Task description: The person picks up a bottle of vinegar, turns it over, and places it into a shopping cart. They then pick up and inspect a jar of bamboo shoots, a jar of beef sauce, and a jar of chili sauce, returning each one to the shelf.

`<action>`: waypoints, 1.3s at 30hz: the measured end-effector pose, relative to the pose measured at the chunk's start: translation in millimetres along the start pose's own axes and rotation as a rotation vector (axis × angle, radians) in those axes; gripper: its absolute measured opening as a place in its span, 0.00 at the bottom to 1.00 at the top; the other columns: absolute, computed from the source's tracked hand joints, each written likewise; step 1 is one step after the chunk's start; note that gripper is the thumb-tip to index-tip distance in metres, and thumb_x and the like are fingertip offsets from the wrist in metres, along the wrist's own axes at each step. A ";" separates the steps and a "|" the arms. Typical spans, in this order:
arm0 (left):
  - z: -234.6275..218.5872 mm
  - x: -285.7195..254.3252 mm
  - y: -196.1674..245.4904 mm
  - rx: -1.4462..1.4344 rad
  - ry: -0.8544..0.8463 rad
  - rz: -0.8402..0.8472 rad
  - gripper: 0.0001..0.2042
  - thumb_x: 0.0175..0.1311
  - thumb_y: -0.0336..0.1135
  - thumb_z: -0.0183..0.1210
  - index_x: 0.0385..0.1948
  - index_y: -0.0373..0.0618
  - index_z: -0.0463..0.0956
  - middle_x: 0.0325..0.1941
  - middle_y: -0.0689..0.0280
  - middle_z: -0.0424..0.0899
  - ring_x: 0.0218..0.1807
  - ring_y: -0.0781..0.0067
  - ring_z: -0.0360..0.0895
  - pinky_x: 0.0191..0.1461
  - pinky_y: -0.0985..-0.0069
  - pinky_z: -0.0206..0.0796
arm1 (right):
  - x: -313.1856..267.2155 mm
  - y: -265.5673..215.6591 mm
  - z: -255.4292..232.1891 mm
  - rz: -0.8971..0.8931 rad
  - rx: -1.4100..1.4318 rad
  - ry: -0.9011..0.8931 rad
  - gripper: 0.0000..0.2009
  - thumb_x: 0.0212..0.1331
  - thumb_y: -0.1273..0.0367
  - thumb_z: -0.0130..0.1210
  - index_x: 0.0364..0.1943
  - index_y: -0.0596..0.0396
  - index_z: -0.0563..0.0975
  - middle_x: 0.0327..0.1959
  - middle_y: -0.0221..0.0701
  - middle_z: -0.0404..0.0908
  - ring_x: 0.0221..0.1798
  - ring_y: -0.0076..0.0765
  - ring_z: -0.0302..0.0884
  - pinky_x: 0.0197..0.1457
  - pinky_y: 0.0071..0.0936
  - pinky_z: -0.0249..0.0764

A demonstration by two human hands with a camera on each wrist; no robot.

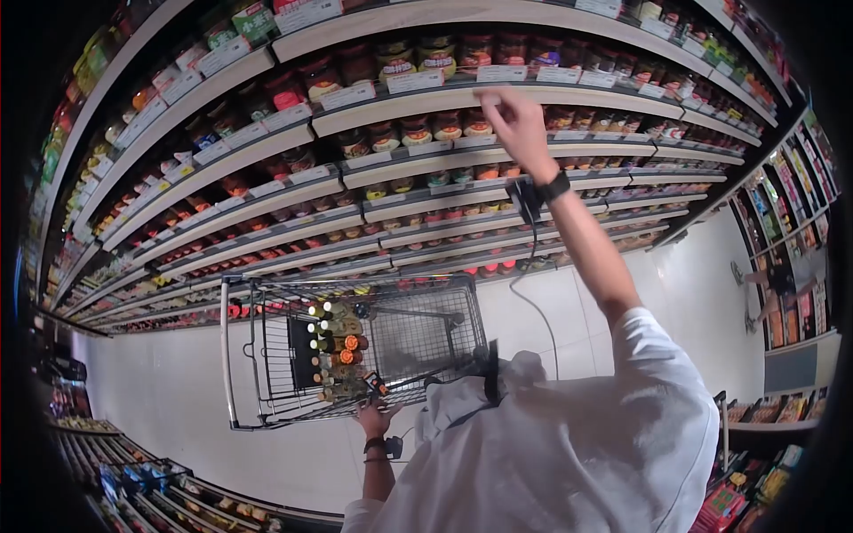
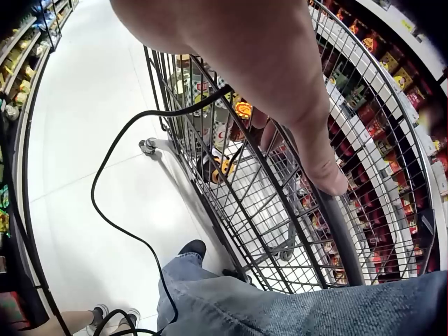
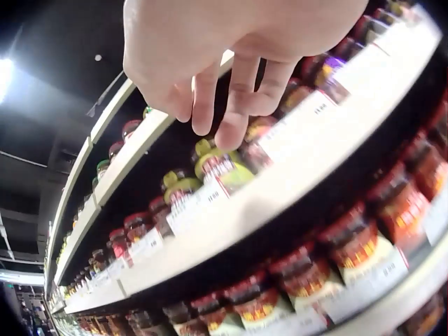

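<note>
My right hand is raised in front of the shelf, holding nothing, its fingers loosely bent. In the right wrist view its fingertips overlap jars with yellow-green labels standing behind a row of price tags. Red-lidded jars line the shelf below. Low down, my left hand grips the side rail of a shopping cart. Its thumb lies over the dark bar, with the other fingers partly hidden behind. Several bottles, some with orange tops, are grouped inside the cart.
Long shelves of jars curve across the far side. More shelving stands behind at lower left. A black cable hangs from the right wrist. Another person is in the aisle at the right.
</note>
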State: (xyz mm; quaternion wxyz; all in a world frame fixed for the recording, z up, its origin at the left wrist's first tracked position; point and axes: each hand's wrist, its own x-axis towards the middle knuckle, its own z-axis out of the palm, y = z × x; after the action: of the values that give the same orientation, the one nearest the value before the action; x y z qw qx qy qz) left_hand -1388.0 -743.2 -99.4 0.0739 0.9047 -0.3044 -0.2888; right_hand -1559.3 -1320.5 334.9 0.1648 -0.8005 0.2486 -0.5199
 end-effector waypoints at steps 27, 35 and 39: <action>13.5 9.7 -17.6 -0.015 0.059 0.086 0.32 0.42 0.72 0.70 0.41 0.55 0.87 0.62 0.59 0.80 0.74 0.36 0.55 0.68 0.24 0.43 | 89.8 21.2 39.2 -0.555 -0.336 0.065 0.26 0.45 0.70 0.70 0.53 0.31 0.83 0.55 0.36 0.79 0.40 0.44 0.85 0.40 0.37 0.86; 33.6 61.0 -22.5 0.051 0.228 0.298 0.28 0.47 0.64 0.70 0.43 0.53 0.86 0.68 0.52 0.74 0.72 0.35 0.61 0.71 0.34 0.50 | 59.9 -11.1 8.2 -0.780 -0.349 0.251 0.20 0.44 0.67 0.70 0.46 0.30 0.84 0.59 0.32 0.79 0.26 0.30 0.81 0.24 0.27 0.76; 27.5 70.8 -81.8 0.143 0.450 0.361 0.25 0.49 0.59 0.70 0.43 0.51 0.86 0.67 0.51 0.74 0.69 0.36 0.65 0.70 0.38 0.55 | 28.4 -57.8 -19.1 -0.572 0.043 0.155 0.23 0.40 0.64 0.78 0.47 0.39 0.86 0.59 0.38 0.81 0.26 0.28 0.81 0.27 0.22 0.75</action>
State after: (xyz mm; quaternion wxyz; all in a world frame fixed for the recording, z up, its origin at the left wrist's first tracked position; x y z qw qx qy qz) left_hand -1316.2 -718.3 -181.1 0.1260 0.8802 -0.4558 -0.0410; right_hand -1554.2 -1289.3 394.2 0.0092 -0.7922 0.0135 -0.6100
